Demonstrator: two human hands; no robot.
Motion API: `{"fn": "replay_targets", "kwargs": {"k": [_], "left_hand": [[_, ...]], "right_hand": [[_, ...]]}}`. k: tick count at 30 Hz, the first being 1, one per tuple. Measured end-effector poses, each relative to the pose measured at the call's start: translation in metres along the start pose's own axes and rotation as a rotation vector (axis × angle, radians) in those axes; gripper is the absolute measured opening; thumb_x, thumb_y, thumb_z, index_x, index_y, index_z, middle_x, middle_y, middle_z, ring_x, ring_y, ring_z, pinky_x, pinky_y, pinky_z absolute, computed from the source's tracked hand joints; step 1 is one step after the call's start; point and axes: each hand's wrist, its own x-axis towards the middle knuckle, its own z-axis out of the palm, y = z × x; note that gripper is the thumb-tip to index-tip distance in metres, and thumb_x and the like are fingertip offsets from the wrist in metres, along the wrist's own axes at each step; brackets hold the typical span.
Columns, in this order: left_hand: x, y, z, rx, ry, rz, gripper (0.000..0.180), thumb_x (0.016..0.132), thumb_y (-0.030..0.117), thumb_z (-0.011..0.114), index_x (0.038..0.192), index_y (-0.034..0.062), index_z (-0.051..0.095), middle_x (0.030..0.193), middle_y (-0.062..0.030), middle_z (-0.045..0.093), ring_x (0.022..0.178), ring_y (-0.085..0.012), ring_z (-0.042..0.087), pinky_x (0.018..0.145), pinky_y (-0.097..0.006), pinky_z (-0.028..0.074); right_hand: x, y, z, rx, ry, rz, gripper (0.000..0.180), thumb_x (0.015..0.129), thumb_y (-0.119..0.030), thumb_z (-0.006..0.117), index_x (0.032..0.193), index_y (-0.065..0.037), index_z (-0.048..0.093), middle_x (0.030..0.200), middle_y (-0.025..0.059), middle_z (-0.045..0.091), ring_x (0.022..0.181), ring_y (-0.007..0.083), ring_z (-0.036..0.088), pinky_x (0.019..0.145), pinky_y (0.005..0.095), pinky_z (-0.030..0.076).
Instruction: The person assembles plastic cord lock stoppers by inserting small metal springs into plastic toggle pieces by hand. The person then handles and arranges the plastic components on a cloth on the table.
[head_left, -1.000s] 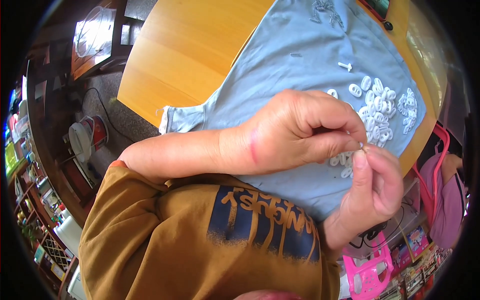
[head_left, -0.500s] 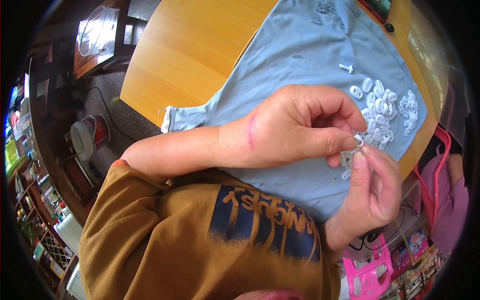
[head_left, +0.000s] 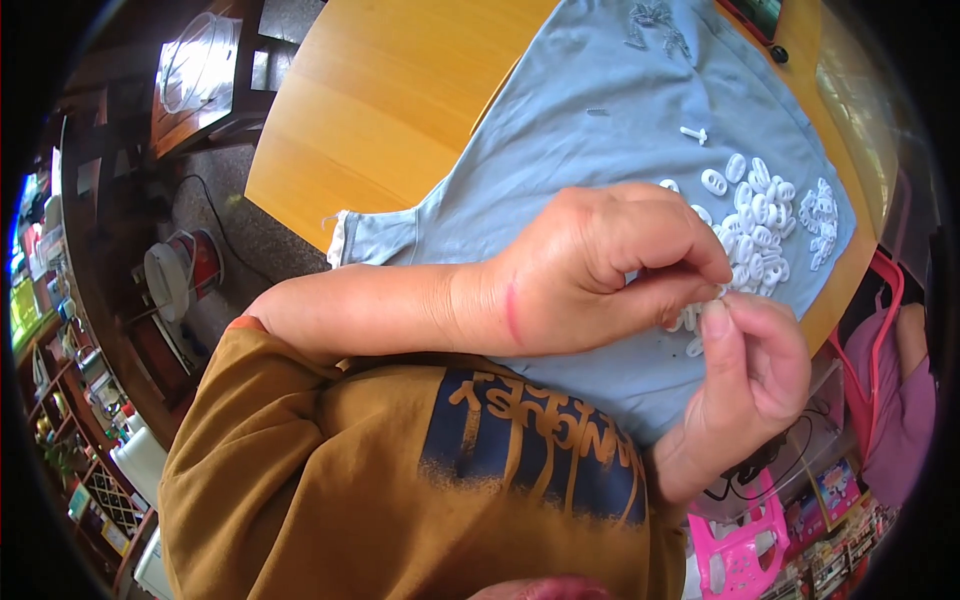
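My left hand reaches over the blue cloth, thumb and forefinger pinched on a small white plastic piece. Only a sliver of that piece shows between the fingertips. My right hand meets it from the lower right, its thumb and forefinger also pressed together; what they grip is hidden. Just beyond both hands lies a pile of white oval plastic pieces with holes, partly covered by my left fingers. A white plastic pin with a crosspiece lies apart above the pile.
Smaller white plastic parts lie at the cloth's right edge. Small metal springs are heaped at the far end, and one spring lies alone. A wooden table carries the cloth. A pink plastic stool stands at lower right.
Both hands have closed in on the small white piece, hiding it and the metal spring that showed at my right fingertips. My left hand has shifted slightly downward and right.
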Motion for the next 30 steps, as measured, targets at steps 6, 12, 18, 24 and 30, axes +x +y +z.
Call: {"fn": "replay_targets", "kwargs": {"k": [6,12,18,24,30], "left_hand": [[0.001,-0.001,0.001,-0.142,0.015,-0.091,0.011,0.080,-0.002,0.063,0.091,-0.0020,0.063,0.079,-0.0076,0.062,0.066,-0.0117,0.061,0.055,-0.022,0.050],[-0.002,0.002,0.001,-0.222,0.023,-0.181,0.010,0.081,-0.001,0.063,0.091,-0.0031,0.061,0.084,-0.0086,0.061,0.068,-0.0115,0.061,0.056,-0.022,0.051],[-0.003,0.001,0.004,-0.186,-0.003,-0.204,0.008,0.082,-0.001,0.061,0.090,-0.0033,0.060,0.086,-0.0081,0.060,0.069,-0.0115,0.061,0.057,-0.022,0.051],[-0.007,0.003,0.003,-0.522,0.050,-0.491,0.012,0.085,0.002,0.058,0.097,-0.0015,0.057,0.088,-0.0047,0.059,0.071,-0.0086,0.059,0.063,-0.020,0.049],[-0.003,0.003,0.000,-0.633,0.081,-0.560,0.013,0.087,0.005,0.057,0.098,-0.0008,0.055,0.088,-0.0045,0.059,0.071,-0.0084,0.058,0.062,-0.019,0.048]], "right_hand": [[-0.002,-0.001,0.006,0.183,0.048,0.176,0.027,0.072,0.011,0.063,0.097,0.005,0.056,0.093,0.0104,0.056,0.084,0.0148,0.054,0.078,0.0254,0.043],[-0.005,-0.002,0.004,0.151,0.052,0.186,0.018,0.078,0.003,0.061,0.096,0.004,0.057,0.093,0.0092,0.055,0.079,0.0123,0.051,0.073,0.0229,0.041],[-0.003,0.003,0.007,0.112,0.053,0.184,0.006,0.083,-0.001,0.059,0.087,0.003,0.058,0.082,0.0052,0.056,0.071,0.0091,0.048,0.066,0.0209,0.040],[-0.001,0.006,0.014,0.096,0.016,0.298,0.014,0.087,-0.012,0.057,0.088,0.003,0.057,0.073,0.0033,0.057,0.064,0.0092,0.049,0.060,0.0212,0.040],[0.012,0.001,0.012,0.025,0.041,0.260,0.013,0.087,-0.009,0.057,0.091,0.003,0.059,0.079,0.0019,0.057,0.071,0.0075,0.050,0.064,0.0204,0.040]]}}
